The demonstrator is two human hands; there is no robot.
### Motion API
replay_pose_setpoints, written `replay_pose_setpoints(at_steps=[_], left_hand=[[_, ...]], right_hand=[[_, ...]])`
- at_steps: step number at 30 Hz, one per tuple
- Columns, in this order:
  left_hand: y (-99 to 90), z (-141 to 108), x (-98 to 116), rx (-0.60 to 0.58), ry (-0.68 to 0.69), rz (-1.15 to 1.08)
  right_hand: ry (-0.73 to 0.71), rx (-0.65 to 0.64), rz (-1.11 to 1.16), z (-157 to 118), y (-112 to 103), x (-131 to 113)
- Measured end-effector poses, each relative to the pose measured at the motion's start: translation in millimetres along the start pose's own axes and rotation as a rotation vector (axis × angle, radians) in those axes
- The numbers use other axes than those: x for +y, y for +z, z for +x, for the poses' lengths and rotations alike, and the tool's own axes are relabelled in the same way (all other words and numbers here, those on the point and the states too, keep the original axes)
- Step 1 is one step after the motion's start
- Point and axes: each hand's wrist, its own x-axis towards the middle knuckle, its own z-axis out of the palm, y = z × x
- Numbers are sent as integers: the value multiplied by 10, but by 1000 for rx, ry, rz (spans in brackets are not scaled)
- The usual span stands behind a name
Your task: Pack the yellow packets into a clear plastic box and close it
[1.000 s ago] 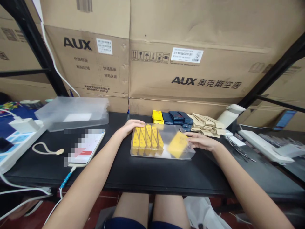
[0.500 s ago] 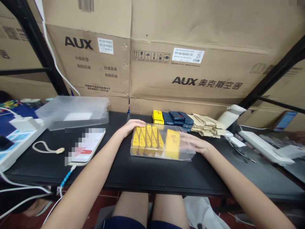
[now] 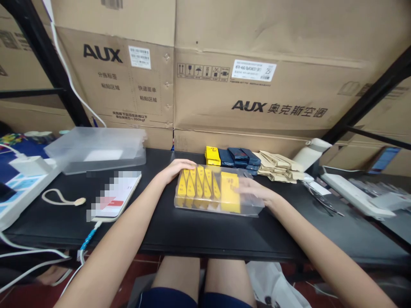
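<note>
A clear plastic box [image 3: 250, 210] lies on the black desk in front of me. Inside its left part stands a row of several narrow yellow packets [image 3: 199, 188], alternating in taper. Farther right in the box, a wider yellow packet [image 3: 228, 194] stands upright. My left hand [image 3: 180, 167] is closed over the box's back left corner, its fingertips on the top edge. At the box's right end, my right hand [image 3: 255, 189] has its blurred fingers over the right edge of the wider packet, seen partly through the plastic; its thumb is hidden.
Behind the box lie another yellow packet [image 3: 212, 156], dark blue packets [image 3: 239, 157] and beige packets [image 3: 279, 166]. A white bottle [image 3: 311, 155] leans at the back right. To the left are a phone [image 3: 117, 199], a cord loop [image 3: 64, 199], an empty-looking clear tray [image 3: 96, 149] and a power strip [image 3: 25, 188].
My right hand and the wider yellow packet have shifted slightly left inside the box. My left hand keeps its hold on the corner. The camera view has moved a little.
</note>
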Motion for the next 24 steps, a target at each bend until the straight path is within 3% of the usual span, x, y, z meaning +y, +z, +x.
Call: replay_pose_setpoints(at_steps=[5,11,20,24], left_hand=[[11,-10,10,6,-6,5],[19,-22,28,14,-11,3],[28,-33,41,16,-26,7],[27,-29,38,19,-19,17]], right_hand=[[11,124,69,37,-29,24],[12,186,91,75,-71,45],[-26,322,12,162,-114,121],[-54,438,-60,193,-88,108]])
